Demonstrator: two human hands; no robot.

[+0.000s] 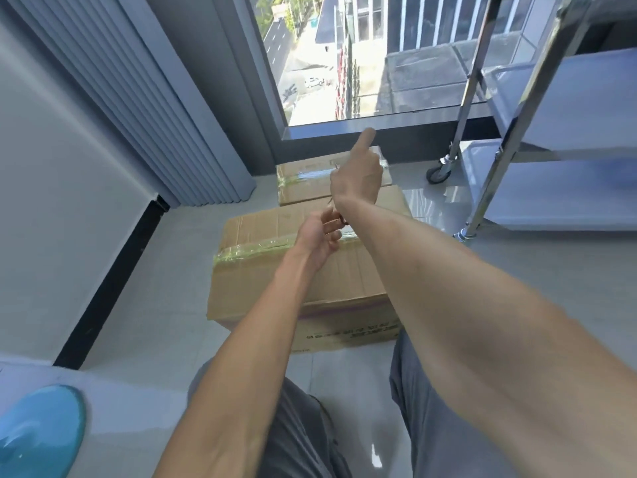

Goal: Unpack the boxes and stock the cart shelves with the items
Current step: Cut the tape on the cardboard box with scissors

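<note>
Two taped cardboard boxes stand on the floor in front of my knees, the near box [275, 270] large and the far box [303, 184] smaller, both closed. Above the near box's top my left hand [320, 239] pinches the small dark end of a thin metal tool [331, 201]. My right hand [358, 177] is raised over the far box, seen from the back, its index finger pointing up and the other fingers curled round the same tool. What kind of tool it is stays unclear. The steel cart [489, 174] stands at the right with bare shelves.
A floor-to-ceiling window [344, 63] with a dark sill lies just behind the boxes. Grey pleated blinds [144, 108] hang at the left. A blue rounded object [38, 429] rests on a white surface at the bottom left. The cart's caster [439, 174] touches the pale tiled floor.
</note>
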